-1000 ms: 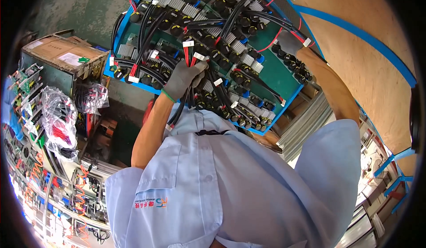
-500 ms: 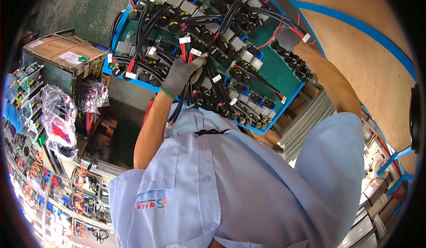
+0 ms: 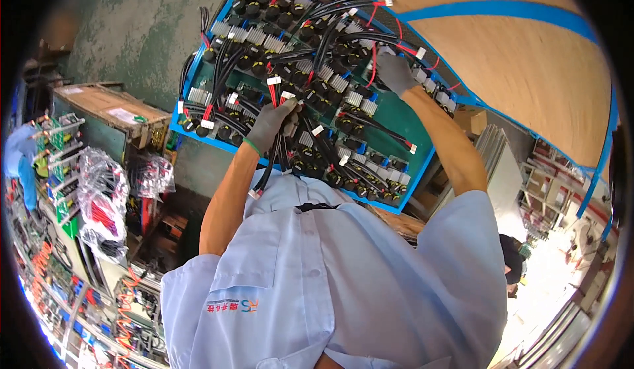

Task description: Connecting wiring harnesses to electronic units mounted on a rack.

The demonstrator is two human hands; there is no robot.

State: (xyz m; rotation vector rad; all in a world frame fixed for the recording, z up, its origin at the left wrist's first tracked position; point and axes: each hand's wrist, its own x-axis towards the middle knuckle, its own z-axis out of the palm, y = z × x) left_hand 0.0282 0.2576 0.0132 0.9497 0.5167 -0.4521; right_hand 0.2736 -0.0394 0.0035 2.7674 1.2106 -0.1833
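A blue-edged tray (image 3: pixel 415 146) with a green base holds rows of circuit boards with black capacitors, silver heat sinks and cables. My left hand (image 3: pixel 269 126), in a grey glove, is closed around a bundle of black and red cables (image 3: pixel 273 86) with white connectors, above the tray's near side. My right hand (image 3: pixel 395 73), gloved too, is at the tray's far right edge. Its fingers are curled at a circuit board (image 3: pixel 441 93), partly hiding it; the fingertips are hard to see. A red wire (image 3: pixel 374 65) loops beside those fingers.
A wooden panel (image 3: pixel 502 52) with blue tape adjoins the tray on the right. To the left are a cardboard box (image 3: pixel 99 108) on a cabinet and plastic-wrapped cables (image 3: pixel 102 197). Another person's dark head (image 3: pixel 512 258) shows at lower right.
My right hand has moved left and inward over the tray with the circuit board, which now lies lower among the others. My left hand keeps hold of the cables. The view has shifted slightly.
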